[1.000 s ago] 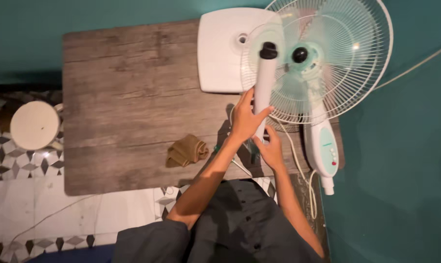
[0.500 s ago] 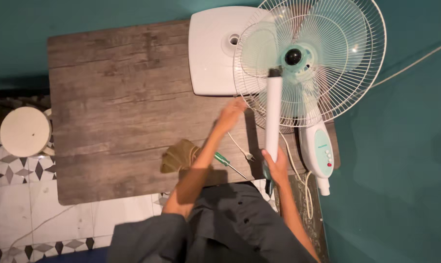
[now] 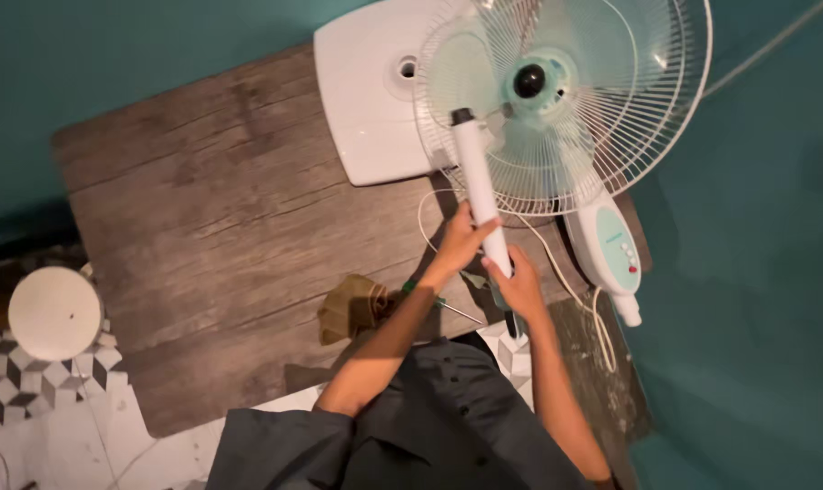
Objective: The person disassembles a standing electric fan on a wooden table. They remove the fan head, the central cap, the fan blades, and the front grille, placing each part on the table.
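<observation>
Above the weathered wooden tabletop [image 3: 221, 181], 2 hands grip the white cylindrical fan pole [image 3: 480, 191]: the left hand [image 3: 461, 240] wraps its middle, the right hand [image 3: 520, 289] clasps its lower end, beside the white-caged fan head [image 3: 566, 100] and the square white base [image 3: 366, 100].

On your worktop [image 3: 202, 200]: one white fan base [image 3: 366, 100], one caged fan head [image 3: 556, 100], one white pole [image 3: 479, 186], one screwdriver [image 3: 438, 302], one brown cloth [image 3: 352, 307]. One round stool [image 3: 55, 313] stands beside its left edge.
</observation>
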